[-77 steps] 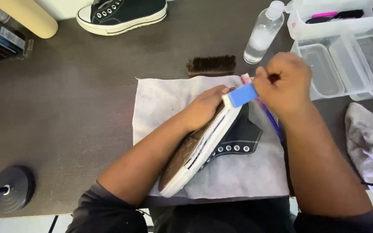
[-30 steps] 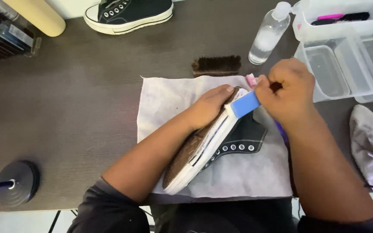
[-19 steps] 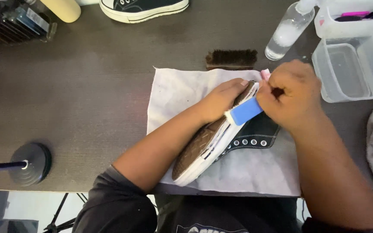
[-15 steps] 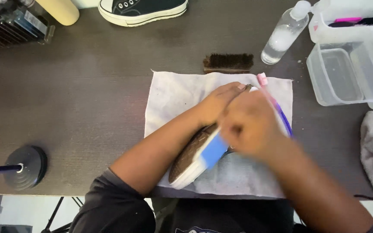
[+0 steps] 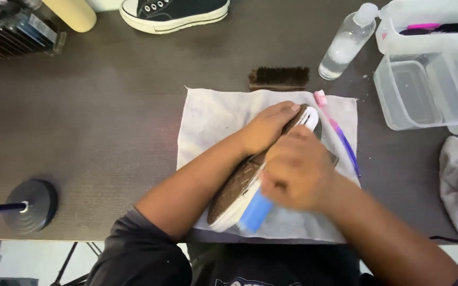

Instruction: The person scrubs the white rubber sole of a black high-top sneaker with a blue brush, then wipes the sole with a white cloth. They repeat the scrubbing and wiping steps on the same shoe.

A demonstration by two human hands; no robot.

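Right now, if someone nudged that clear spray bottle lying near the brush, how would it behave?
The clear spray bottle lies on its side on the table, so its round body would probably roll. It looks like thin plastic holding only some liquid, so likely light and not fragile.

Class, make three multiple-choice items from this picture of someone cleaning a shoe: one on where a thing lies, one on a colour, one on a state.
1. Where does the toothbrush lie?
A. on the white cloth, right of the shoe
B. inside a plastic tub
C. on the floor

2. What colour is the block in the right hand?
A. red
B. blue
C. green

3. How does the shoe sit?
A. flat on its sole
B. tipped on its side, sole showing
C. hanging by its laces

Answers: 1 A, it rests along the cloth's right side. 2 B, blue shows under the fist. 3 B, the left hand steadies it with the brown sole facing up.
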